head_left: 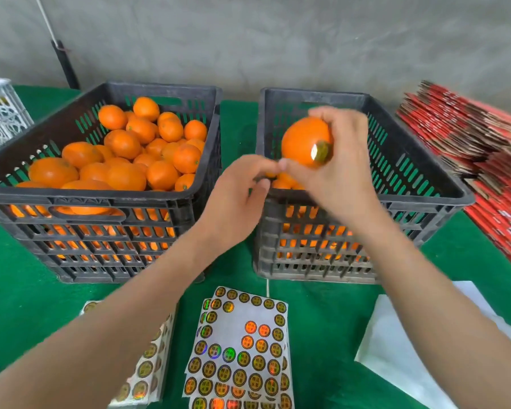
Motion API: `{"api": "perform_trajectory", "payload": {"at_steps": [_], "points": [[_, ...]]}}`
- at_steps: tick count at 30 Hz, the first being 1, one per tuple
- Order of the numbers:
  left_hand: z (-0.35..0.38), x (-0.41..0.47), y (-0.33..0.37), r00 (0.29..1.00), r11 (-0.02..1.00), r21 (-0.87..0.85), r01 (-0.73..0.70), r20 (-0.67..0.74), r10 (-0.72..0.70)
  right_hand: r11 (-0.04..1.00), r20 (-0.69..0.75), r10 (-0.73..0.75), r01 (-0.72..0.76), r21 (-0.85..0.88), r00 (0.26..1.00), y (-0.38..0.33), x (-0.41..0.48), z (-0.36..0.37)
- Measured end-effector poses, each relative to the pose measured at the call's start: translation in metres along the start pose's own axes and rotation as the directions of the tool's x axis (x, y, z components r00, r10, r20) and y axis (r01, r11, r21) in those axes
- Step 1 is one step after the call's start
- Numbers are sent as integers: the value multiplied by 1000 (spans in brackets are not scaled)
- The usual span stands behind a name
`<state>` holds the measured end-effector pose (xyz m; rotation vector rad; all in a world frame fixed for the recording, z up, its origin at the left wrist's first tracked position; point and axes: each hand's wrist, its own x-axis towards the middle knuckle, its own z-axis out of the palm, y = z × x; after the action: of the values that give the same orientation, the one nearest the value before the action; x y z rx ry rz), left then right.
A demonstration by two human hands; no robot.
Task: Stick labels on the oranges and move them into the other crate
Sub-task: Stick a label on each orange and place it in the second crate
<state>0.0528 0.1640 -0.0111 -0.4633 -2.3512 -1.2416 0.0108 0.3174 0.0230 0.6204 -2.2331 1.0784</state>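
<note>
- While the right hand (337, 166) is gripping an orange (303, 137) above the right-hand crate (425, 202) at centre right of the frame, a shiny label (319, 152) is sitting on the fruit.
- The left hand (236, 190) is hovering just beside it, fingers curled; whether they are pinching anything is unclear.
</note>
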Motion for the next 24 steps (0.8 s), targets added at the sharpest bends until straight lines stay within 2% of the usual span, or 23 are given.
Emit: {"api": "perform_trajectory", "payload": {"at_steps": [2, 3, 4, 6, 8, 9, 10, 11, 13, 14, 15, 16, 17, 18, 19, 20, 21, 24], "points": [[6, 25, -4, 999, 978, 206, -30, 41, 22, 975, 195, 132, -92, -200, 972, 30, 46, -3], [10, 35, -6, 998, 968, 251, -14, 56, 0, 937, 356, 209, -82, -340, 911, 47, 63, 0], [13, 42, -9, 996, 960, 281, 3, 79, -27, 886, 521, 291, -21, -463, 802, 63, 75, 7], [18, 48, -16, 989, 943, 333, 25, 130, -72, 785, 745, 439, 188, -590, 502, 89, 82, 27], [19, 49, -22, 988, 939, 344, 16, 141, -68, 721, 791, 564, 326, -611, 236, 111, 77, 48], [19, 48, -23, 988, 939, 343, 9, 141, -61, 714, 782, 605, 333, -615, 149, 118, 75, 55], [18, 48, -22, 988, 939, 344, 6, 142, -58, 722, 778, 621, 319, -614, 93, 122, 74, 59], [18, 47, -22, 989, 939, 343, 6, 138, -57, 736, 784, 617, 303, -605, 67, 125, 74, 61], [18, 47, -22, 987, 936, 350, 16, 143, -70, 746, 798, 595, 308, -591, 92, 127, 75, 63], [17, 47, -21, 985, 934, 356, 17, 156, -77, 743, 804, 575, 314, -591, 152, 126, 75, 64], [16, 47, -20, 983, 935, 354, 1, 171, -65, 753, 807, 522, 295, -588, 276, 121, 75, 63], [15, 46, -18, 980, 936, 351, -19, 194, -53, 786, 784, 418, 250, -565, 460, 114, 75, 61], [14, 44, -18, 977, 939, 340, -42, 211, -33, 836, 705, 267, 206, -508, 657, 105, 75, 59], [12, 43, -18, 975, 947, 319, -47, 220, -25, 887, 570, 110, 178, -426, 814, 93, 73, 58], [9, 41, -21, 977, 958, 285, -40, 214, -23, 927, 427, -16, 173, -332, 904, 80, 69, 57], [3, 39, -23, 979, 968, 251, -22, 201, -30, 949, 328, -106, 194, -248, 939, 64, 65, 57], [-6, 38, -27, 985, 974, 225, -5, 171, -34, 954, 291, -171, 232, -190, 941, 48, 59, 60], [-40, 41, -46, 999, 954, 298, 37, 7, -41, 939, 381, -263, 325, -110, 886, 10, 36, 76]]}}
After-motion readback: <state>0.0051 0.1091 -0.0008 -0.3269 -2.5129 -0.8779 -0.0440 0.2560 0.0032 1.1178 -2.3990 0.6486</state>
